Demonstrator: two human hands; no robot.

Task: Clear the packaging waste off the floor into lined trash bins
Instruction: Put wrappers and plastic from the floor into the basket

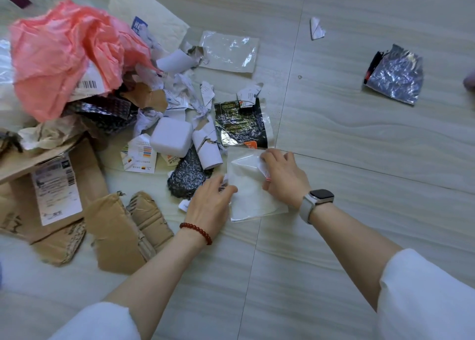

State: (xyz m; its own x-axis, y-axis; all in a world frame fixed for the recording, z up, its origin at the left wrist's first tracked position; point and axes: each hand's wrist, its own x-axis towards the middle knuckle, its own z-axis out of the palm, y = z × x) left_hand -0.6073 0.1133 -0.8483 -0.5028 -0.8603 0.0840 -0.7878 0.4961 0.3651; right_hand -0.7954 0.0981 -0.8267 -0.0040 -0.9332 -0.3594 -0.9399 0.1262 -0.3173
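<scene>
A clear plastic bag [250, 193] lies flat on the tiled floor between my hands. My left hand [209, 203] pinches its left edge, fingers closed on the film. My right hand [282, 175], with a watch on the wrist, grips the bag's upper right edge together with a small white paper scrap [263, 168]. Just beyond the bag lies a black foil wrapper [240, 124], and to its left a black crumpled bag [187, 176], a white foam block [171, 136] and a rolled white paper [208, 146].
A pile of waste fills the left: a pink plastic bag [61, 54], torn cardboard pieces [115, 231], a labelled brown box [56, 185]. Another clear bag [228, 50] lies further back. A silver foil pouch [395, 76] and a paper scrap [316, 28] lie on the floor at the right.
</scene>
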